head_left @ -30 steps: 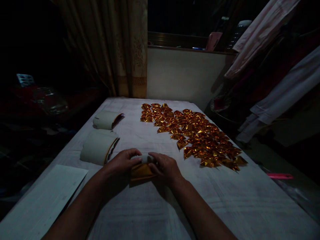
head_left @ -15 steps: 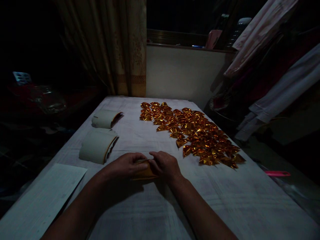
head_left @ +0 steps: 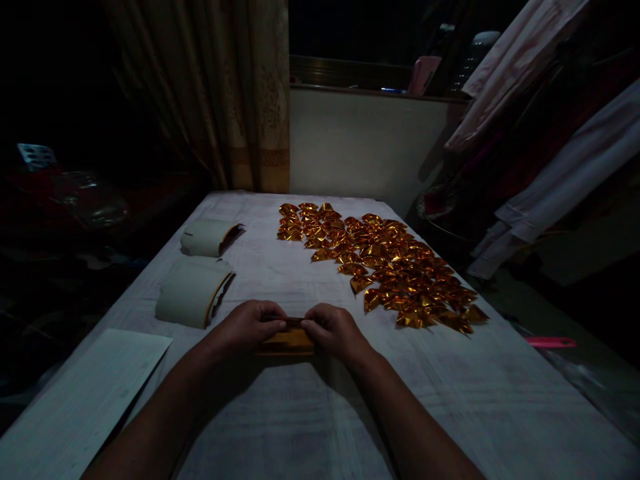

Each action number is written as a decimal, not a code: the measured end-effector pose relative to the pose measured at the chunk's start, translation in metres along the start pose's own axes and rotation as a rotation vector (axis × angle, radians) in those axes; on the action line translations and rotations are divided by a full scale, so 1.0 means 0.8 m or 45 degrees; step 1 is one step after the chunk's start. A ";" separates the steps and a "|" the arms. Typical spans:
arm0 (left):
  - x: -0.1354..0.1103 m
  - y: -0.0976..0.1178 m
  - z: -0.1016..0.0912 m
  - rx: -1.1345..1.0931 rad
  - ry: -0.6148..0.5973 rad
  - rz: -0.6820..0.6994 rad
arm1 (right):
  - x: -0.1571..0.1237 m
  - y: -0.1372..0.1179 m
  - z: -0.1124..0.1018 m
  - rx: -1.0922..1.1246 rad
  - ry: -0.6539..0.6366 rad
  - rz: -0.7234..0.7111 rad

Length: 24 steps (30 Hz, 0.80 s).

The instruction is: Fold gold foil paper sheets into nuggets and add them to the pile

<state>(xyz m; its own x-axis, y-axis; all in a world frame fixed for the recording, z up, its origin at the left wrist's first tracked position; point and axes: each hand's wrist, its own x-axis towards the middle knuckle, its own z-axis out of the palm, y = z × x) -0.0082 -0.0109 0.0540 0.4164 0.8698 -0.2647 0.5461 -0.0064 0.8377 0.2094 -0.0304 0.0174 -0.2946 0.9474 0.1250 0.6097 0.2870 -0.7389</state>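
A gold foil paper, partly folded, lies between my hands just above or on the cloth-covered table. My left hand pinches its upper left edge between thumb and fingers. At the upper right edge, my right hand pinches the same paper. Some of the sheet's ends are hidden behind my fingers. Beyond my right hand spreads a large group of folded gold foil pieces, shiny and pointed. To the left of my hands rest two curved stacks of pale-backed paper, with gold-brown edges.
A pale flat sheet or board lies at the table's front left. A curtain hangs behind on the left, and clothes hang at the right. Beside the right edge is a pink handle.
My hands have drawn slightly apart along the paper's upper edge, showing more of the gold paper between them. The whole view has shifted a little.
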 end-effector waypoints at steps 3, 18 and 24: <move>0.002 -0.004 -0.001 -0.057 0.010 -0.012 | 0.000 -0.001 -0.001 0.022 0.002 0.004; 0.006 -0.021 0.001 -0.357 0.113 -0.130 | 0.002 0.000 -0.004 0.051 0.048 -0.003; 0.006 -0.027 0.006 -0.371 0.152 -0.123 | 0.002 0.001 -0.004 0.080 0.055 0.045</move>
<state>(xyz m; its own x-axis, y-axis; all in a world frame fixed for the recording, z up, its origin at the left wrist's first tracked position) -0.0143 -0.0092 0.0321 0.2755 0.9112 -0.3062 0.3406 0.2053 0.9175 0.2120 -0.0285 0.0187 -0.2408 0.9624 0.1259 0.5713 0.2454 -0.7832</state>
